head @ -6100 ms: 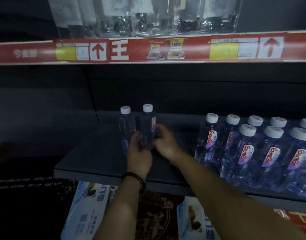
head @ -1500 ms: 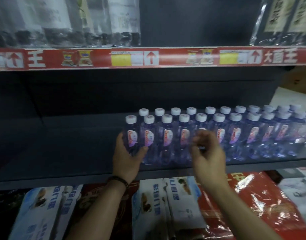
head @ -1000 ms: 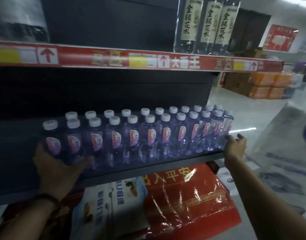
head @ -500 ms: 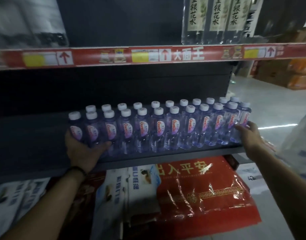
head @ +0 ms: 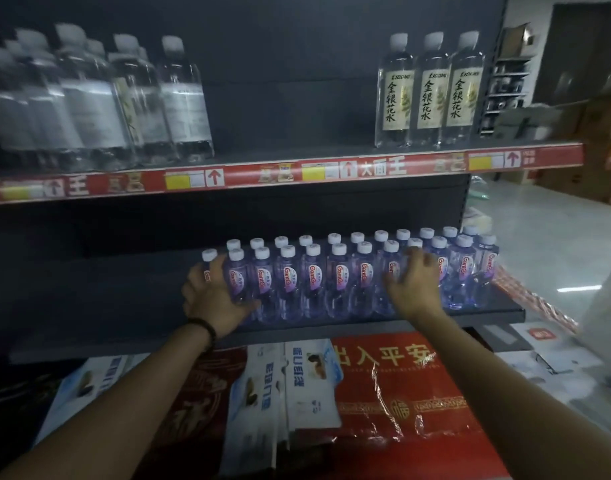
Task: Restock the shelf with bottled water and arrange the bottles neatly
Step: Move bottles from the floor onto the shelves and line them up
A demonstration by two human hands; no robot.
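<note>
I am watching the left hand (head: 214, 294) cupping the left end of the water bottles (head: 338, 282), fingers curling round the endmost bottle and thumb lying along the base of the front row. The right hand (head: 413, 284) is resting on the front row, right of the middle, with its fingers spread wide over the labels. Its back is hiding the fingertips, so it is probably pressing rather than gripping. Half a second ago that hand was bracing the far right end of the block; it is now working inward along the front. The bottles are standing upright in two tight rows on the right part of the dark shelf (head: 100, 306), near its front edge. I am judging this batch as placed and the hands as squaring the rows. Above, taller bottles (head: 432, 91) are standing over a red price strip (head: 283, 173).
</note>
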